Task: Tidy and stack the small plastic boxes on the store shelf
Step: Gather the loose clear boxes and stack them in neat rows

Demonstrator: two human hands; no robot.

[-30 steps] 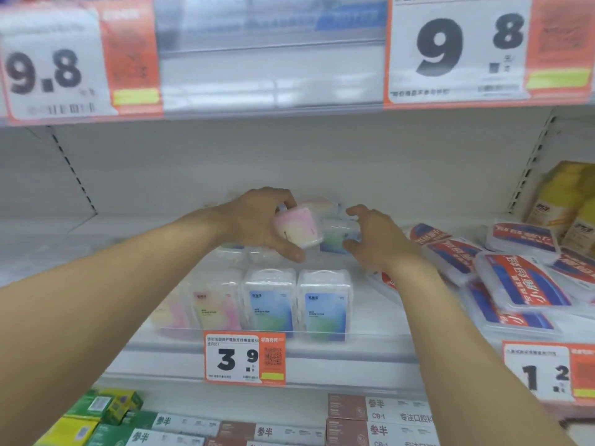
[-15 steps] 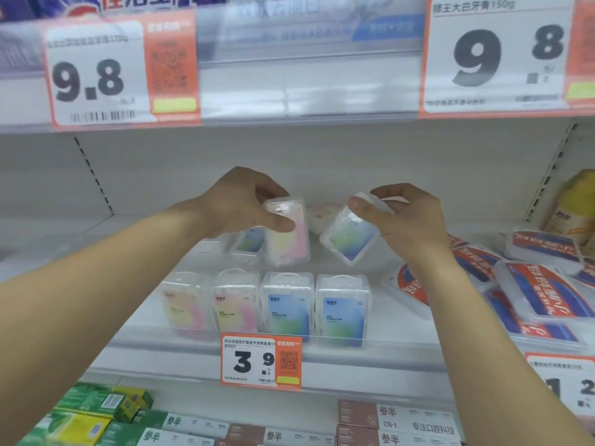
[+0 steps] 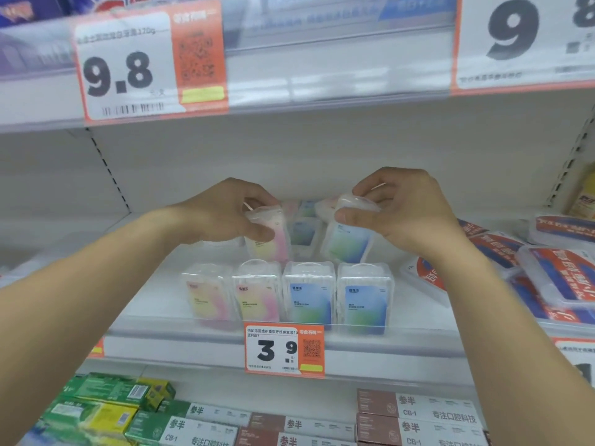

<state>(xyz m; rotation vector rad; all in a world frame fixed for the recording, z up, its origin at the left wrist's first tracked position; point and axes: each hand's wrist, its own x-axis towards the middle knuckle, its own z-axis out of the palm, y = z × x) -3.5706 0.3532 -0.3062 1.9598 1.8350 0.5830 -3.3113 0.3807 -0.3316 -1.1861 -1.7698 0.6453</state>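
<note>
On the shelf edge [image 3: 199,336] a price tag [image 3: 283,350] reads 3.9; tags above read 9.8 [image 3: 124,69] and 9; cartons below [image 3: 421,416] show CB-1; four clear boxes [image 3: 286,292] stand in a front row; the left hand [image 3: 225,214] pinches a pink-yellow box [image 3: 269,239] upright behind them; the right hand [image 3: 402,210] grips the top of a blue-green box [image 3: 349,241], tilted, just beside it.

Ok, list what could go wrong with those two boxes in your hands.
1. The left hand pinches the pink box only near its top, so it could slip and drop.
2. The blue box in the right hand hangs tilted just above the front row; lowering it carelessly might topple those upright boxes.
3. The front row stands by the shelf edge, so a knock could push one off.
</note>
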